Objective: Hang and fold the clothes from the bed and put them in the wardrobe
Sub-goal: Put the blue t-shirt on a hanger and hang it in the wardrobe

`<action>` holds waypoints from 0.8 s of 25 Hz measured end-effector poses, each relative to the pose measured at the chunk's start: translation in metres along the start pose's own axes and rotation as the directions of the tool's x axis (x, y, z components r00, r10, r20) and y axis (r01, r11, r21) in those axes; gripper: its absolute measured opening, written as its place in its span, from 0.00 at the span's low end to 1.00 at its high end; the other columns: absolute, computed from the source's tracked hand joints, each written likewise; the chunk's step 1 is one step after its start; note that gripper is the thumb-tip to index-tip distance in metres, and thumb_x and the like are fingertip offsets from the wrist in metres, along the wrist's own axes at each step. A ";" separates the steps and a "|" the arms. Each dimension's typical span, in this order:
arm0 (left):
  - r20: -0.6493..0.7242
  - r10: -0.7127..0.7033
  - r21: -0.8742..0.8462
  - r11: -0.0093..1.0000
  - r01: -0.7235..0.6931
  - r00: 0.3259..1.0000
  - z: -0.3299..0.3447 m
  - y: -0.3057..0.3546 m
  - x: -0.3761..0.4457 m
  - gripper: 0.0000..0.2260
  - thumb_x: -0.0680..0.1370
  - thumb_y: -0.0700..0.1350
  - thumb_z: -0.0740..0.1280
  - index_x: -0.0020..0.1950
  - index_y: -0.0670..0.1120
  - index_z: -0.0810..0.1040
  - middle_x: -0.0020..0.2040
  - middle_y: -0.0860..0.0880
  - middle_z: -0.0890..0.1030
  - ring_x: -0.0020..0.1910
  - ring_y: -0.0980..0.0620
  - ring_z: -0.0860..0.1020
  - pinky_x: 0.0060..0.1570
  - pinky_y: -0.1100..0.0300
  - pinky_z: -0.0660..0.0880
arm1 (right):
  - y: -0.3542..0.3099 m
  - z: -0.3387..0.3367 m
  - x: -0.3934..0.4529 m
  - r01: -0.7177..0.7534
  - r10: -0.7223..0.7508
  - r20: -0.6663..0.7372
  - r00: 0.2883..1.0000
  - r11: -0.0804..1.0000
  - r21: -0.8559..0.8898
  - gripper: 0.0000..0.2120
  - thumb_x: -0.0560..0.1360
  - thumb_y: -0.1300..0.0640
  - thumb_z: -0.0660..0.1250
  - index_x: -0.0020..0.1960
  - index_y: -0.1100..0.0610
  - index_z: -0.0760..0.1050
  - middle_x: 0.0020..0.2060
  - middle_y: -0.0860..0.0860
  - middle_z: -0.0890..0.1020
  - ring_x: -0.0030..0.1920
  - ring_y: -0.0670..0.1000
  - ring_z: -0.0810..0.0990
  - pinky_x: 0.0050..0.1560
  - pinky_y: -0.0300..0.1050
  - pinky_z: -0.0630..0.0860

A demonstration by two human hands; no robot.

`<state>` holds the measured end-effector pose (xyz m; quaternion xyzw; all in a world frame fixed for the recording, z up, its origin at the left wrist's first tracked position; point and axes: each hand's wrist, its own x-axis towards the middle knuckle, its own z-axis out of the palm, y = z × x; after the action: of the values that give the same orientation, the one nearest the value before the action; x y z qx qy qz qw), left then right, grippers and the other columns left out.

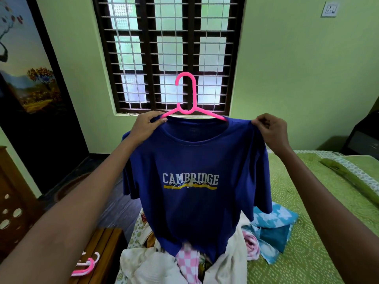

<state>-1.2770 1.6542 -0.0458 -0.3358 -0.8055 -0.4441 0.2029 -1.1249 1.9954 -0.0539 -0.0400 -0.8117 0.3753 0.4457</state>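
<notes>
My left fingers (pixel 158 119) pinch the blue T-shirt (pixel 194 181) and pink hanger (pixel 187 99) at ten o'clock; my right fingers (pixel 259 123) pinch the two o'clock shoulder, probably seating it. Clothes pile (pixel 184 263) at six, on the bed (pixel 307 222).

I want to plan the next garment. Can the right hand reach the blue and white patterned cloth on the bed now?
Probably not yet. The right hand pinches the shoulder of the dark blue printed T-shirt; the blue and white patterned cloth lies uncovered below it on the bed.
</notes>
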 end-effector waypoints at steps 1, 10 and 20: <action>0.003 -0.010 -0.022 1.000 0.010 1.000 0.000 0.001 -0.002 0.12 0.76 0.43 0.69 0.58 0.41 0.80 0.48 0.50 0.80 0.46 0.56 0.75 0.44 0.73 0.67 | -0.002 -0.002 0.004 -0.105 0.102 0.029 0.994 0.990 0.097 0.05 0.74 0.62 0.69 0.39 0.60 0.78 0.31 0.51 0.78 0.28 0.36 0.73 0.35 0.34 0.69; -0.027 -0.006 -0.026 1.000 0.005 1.000 0.007 0.008 -0.011 0.13 0.76 0.41 0.69 0.60 0.39 0.79 0.50 0.51 0.80 0.44 0.68 0.75 0.47 0.79 0.67 | 0.013 0.005 -0.011 -0.374 0.361 0.099 0.927 0.903 0.211 0.09 0.77 0.56 0.65 0.39 0.54 0.74 0.33 0.47 0.78 0.36 0.46 0.74 0.44 0.45 0.72; -0.067 0.004 0.010 1.000 -0.003 0.998 0.007 0.012 0.000 0.15 0.75 0.42 0.70 0.59 0.39 0.79 0.50 0.52 0.79 0.44 0.67 0.75 0.47 0.78 0.68 | 0.023 -0.012 -0.024 -0.263 0.266 0.010 0.964 0.958 -0.112 0.17 0.69 0.64 0.71 0.57 0.61 0.74 0.51 0.55 0.80 0.52 0.54 0.78 0.54 0.46 0.73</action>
<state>-1.2680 1.6649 -0.0429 -0.3211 -0.7999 -0.4506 0.2325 -1.1082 2.0092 -0.0818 -0.1680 -0.8239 0.3868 0.3786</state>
